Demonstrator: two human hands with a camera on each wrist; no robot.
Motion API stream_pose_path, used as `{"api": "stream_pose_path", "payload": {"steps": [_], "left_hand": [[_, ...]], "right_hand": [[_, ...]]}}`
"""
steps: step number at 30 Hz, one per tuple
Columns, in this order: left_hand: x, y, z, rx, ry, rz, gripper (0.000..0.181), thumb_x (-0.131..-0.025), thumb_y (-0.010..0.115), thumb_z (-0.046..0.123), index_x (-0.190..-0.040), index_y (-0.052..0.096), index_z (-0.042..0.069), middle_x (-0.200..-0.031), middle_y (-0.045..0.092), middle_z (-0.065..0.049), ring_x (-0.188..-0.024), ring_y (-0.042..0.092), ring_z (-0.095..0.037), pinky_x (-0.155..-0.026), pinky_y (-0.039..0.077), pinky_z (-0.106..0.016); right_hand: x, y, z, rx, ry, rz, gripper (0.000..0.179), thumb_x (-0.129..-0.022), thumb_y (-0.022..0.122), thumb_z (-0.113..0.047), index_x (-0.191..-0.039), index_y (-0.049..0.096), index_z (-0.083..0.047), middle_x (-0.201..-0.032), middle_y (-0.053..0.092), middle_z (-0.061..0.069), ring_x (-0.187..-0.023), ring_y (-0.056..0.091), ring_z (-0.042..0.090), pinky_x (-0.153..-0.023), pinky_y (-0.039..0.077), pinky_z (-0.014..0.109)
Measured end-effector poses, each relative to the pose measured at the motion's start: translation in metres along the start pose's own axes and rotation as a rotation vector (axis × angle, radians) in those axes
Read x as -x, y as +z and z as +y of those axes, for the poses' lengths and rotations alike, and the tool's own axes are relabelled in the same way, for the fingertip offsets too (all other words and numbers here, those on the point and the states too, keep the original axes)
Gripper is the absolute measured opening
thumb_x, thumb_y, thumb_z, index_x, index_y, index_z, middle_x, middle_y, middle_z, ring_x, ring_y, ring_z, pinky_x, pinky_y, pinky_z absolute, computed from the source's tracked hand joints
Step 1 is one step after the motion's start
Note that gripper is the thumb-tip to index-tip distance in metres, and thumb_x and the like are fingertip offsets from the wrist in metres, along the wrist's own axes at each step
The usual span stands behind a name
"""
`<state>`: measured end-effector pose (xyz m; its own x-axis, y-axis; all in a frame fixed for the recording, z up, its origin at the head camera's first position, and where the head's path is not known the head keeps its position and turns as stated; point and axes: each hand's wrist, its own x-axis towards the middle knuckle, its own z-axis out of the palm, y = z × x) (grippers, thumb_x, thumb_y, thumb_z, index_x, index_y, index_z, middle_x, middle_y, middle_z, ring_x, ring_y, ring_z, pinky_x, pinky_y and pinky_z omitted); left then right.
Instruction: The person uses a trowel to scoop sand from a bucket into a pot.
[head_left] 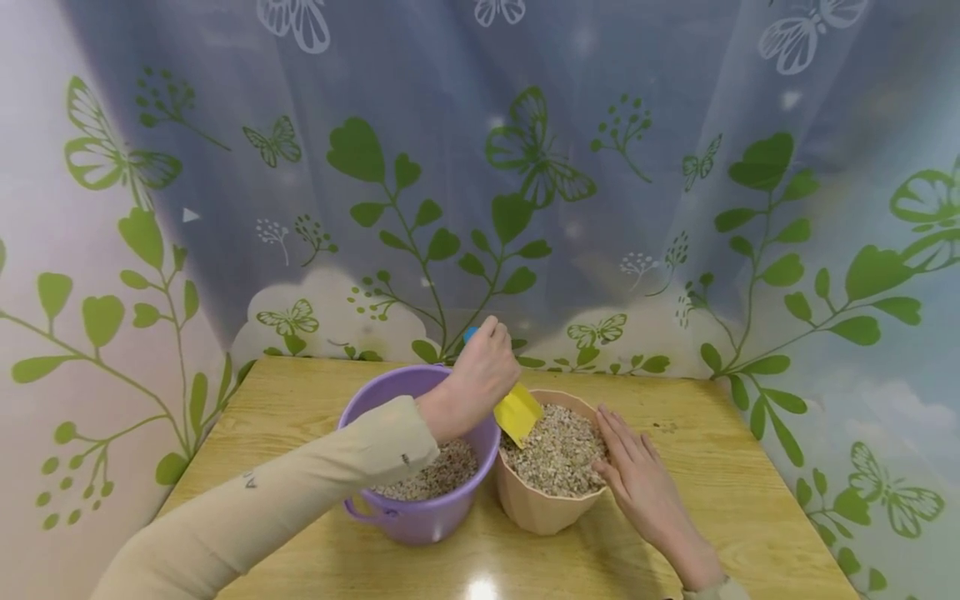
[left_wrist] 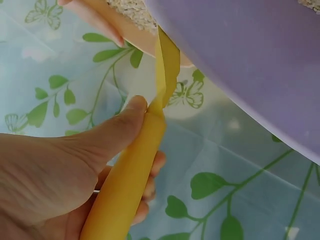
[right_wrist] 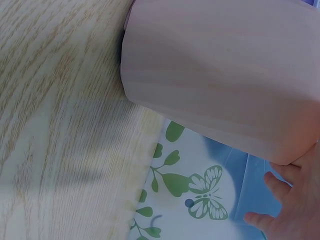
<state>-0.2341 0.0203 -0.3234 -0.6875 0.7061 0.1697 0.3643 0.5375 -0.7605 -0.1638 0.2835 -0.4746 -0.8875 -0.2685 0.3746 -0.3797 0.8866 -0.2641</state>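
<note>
My left hand grips the yellow handle of a toy shovel, its thumb along the handle in the left wrist view. A blue end pokes out above the fist. The shovel's blade slants down to the gravel at the near-left rim of a peach flowerpot, which is filled almost to the top. My right hand rests against the pot's right side, fingers extended along the rim. Left of the pot stands a purple bucket holding a lower layer of similar gravel; my left forearm crosses over it.
Both containers stand side by side on a wooden table. A curtain printed with green leaves and butterflies hangs behind the table's far edge and along both sides. The bucket's handle lug sticks out at the front left.
</note>
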Motion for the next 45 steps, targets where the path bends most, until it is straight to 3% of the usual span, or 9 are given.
{"api": "stream_pose_path", "payload": {"steps": [6,11,21,23,26,30,36,41,45], "left_hand": [[0.010,0.012,-0.011,0.109,-0.129,0.051,0.052,-0.091,0.057,0.065,-0.070,0.061,0.017,-0.076,0.054,0.004,-0.076,0.043,-0.015,-0.082,0.034,-0.031],[0.025,0.025,-0.021,0.303,-0.251,0.064,0.054,-0.090,0.058,0.066,-0.072,0.065,0.015,-0.079,0.061,0.002,-0.080,0.054,-0.016,-0.081,0.037,-0.033],[0.067,0.048,-0.032,0.540,-0.413,-0.044,0.056,-0.089,0.059,0.068,-0.080,0.067,0.013,-0.080,0.060,0.001,-0.075,0.049,-0.016,-0.076,0.035,-0.032],[0.076,0.053,-0.032,0.562,-0.434,-0.045,0.056,-0.089,0.060,0.067,-0.084,0.069,0.012,-0.083,0.062,0.001,-0.078,0.052,-0.016,-0.078,0.036,-0.033],[0.091,0.062,-0.032,0.588,-0.460,0.021,0.055,-0.087,0.064,0.064,-0.085,0.071,0.010,-0.084,0.067,-0.002,-0.080,0.058,-0.019,-0.078,0.038,-0.035],[0.107,0.072,-0.033,0.610,-0.475,0.110,0.053,-0.084,0.071,0.060,-0.077,0.069,0.007,-0.075,0.064,-0.004,-0.070,0.055,-0.021,-0.072,0.038,-0.036],[0.125,0.083,-0.036,0.595,-0.487,0.061,0.053,-0.084,0.071,0.059,-0.070,0.064,0.009,-0.070,0.059,-0.002,-0.066,0.050,-0.019,-0.070,0.037,-0.035],[0.134,0.089,-0.037,0.569,-0.488,0.093,0.056,-0.083,0.075,0.058,-0.061,0.053,0.011,-0.064,0.051,-0.001,-0.060,0.042,-0.017,-0.066,0.034,-0.034],[0.137,0.093,-0.038,0.539,-0.482,0.089,0.058,-0.082,0.075,0.057,-0.060,0.050,0.011,-0.062,0.048,-0.001,-0.059,0.040,-0.017,-0.066,0.032,-0.034]], "right_hand": [[0.000,0.002,-0.002,0.000,-0.005,0.020,0.063,-0.105,0.054,-0.029,-0.159,0.029,-0.007,-0.163,0.032,0.013,-0.148,0.032,0.036,-0.113,0.025,0.064],[0.000,0.003,-0.003,0.002,-0.010,0.034,0.063,-0.105,0.053,-0.030,-0.158,0.030,-0.006,-0.163,0.032,0.013,-0.147,0.033,0.038,-0.113,0.026,0.065],[0.001,0.004,-0.001,0.005,-0.008,0.027,0.064,-0.105,0.055,-0.028,-0.159,0.028,-0.008,-0.163,0.031,0.014,-0.147,0.032,0.037,-0.116,0.023,0.062],[0.001,0.004,-0.001,0.009,-0.016,0.031,0.065,-0.105,0.055,-0.028,-0.159,0.028,-0.008,-0.163,0.031,0.014,-0.147,0.032,0.037,-0.115,0.023,0.062],[0.000,0.004,0.000,0.028,-0.030,0.031,0.064,-0.105,0.055,-0.029,-0.159,0.028,-0.007,-0.163,0.032,0.015,-0.147,0.032,0.036,-0.114,0.025,0.063],[-0.002,-0.001,0.000,0.060,-0.049,0.015,0.065,-0.104,0.055,-0.033,-0.158,0.030,-0.006,-0.162,0.034,0.014,-0.147,0.034,0.036,-0.113,0.025,0.064],[-0.009,-0.012,-0.012,0.092,-0.071,-0.033,0.072,-0.101,0.060,-0.037,-0.159,0.029,-0.008,-0.164,0.031,0.011,-0.148,0.032,0.035,-0.116,0.024,0.061],[-0.028,-0.012,-0.042,0.069,-0.201,0.003,0.075,-0.098,0.064,-0.033,-0.158,0.030,-0.006,-0.163,0.032,0.013,-0.148,0.032,0.035,-0.115,0.027,0.060],[-0.045,-0.003,-0.073,0.022,-0.324,0.055,0.072,-0.102,0.050,-0.047,-0.157,0.032,-0.004,-0.163,0.031,0.013,-0.146,0.035,0.038,-0.113,0.029,0.060]]}}
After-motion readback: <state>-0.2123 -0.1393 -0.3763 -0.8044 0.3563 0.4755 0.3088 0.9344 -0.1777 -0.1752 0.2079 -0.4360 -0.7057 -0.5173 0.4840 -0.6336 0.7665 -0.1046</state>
